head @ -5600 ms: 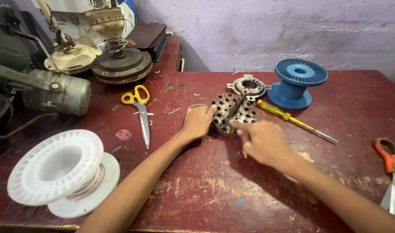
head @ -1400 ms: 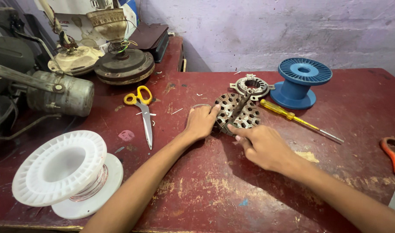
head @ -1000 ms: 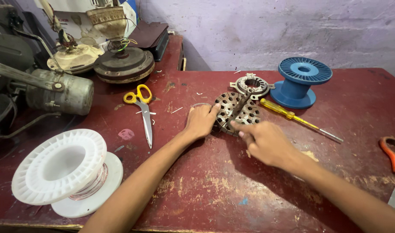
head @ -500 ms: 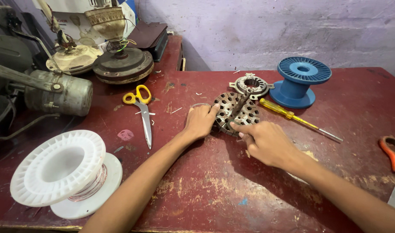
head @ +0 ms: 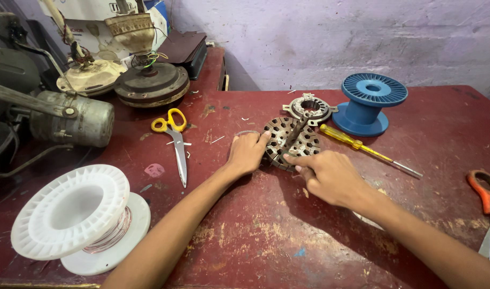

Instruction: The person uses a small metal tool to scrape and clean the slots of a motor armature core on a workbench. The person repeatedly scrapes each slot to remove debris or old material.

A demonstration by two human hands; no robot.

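Worktop: red painted table (head: 330, 251), paint worn w/ scratches and chips.

Item under hands: round slotted metal motor stator core (head: 294, 140), lying flat near table centre, rust-brown, ring of holes around it. A thin bar lies across its top.

L hand (head: 247, 152): palm down on table, fingers curled against the core's left edge, touching it. Fingers together; no full grasp visible, more a steadying press.

R hand (head: 326, 175): at core's near-right edge, index finger extended and touching the rim, other fingers folded in. Whether anything is pinched under it – cannot tell.

Surroundings:
- Smaller metal ring part (head: 309, 107) just behind the core, touching or nearly so.
- Blue plastic spool (head: 367, 103) right of that ring, upright on its flange, no wire seen on it.
- Yellow-handled screwdriver (head: 365, 151) lying betw. core and blue spool, tip pointing right, near R hand but apart.
- Yellow-handled scissors (head: 174, 141) left of L hand, closed, blades toward viewer.
- White plastic spool (head: 79, 217) at near-left corner, tilted, thin copper wire wound on hub.
- Orange-handled scissors (head: 488, 206) at right edge, partly out of frame.
- Ceiling fan motor housing (head: 151, 83) at rear left, wires sticking up from top.
- Grey cylindrical motor (head: 74, 118) at far left.
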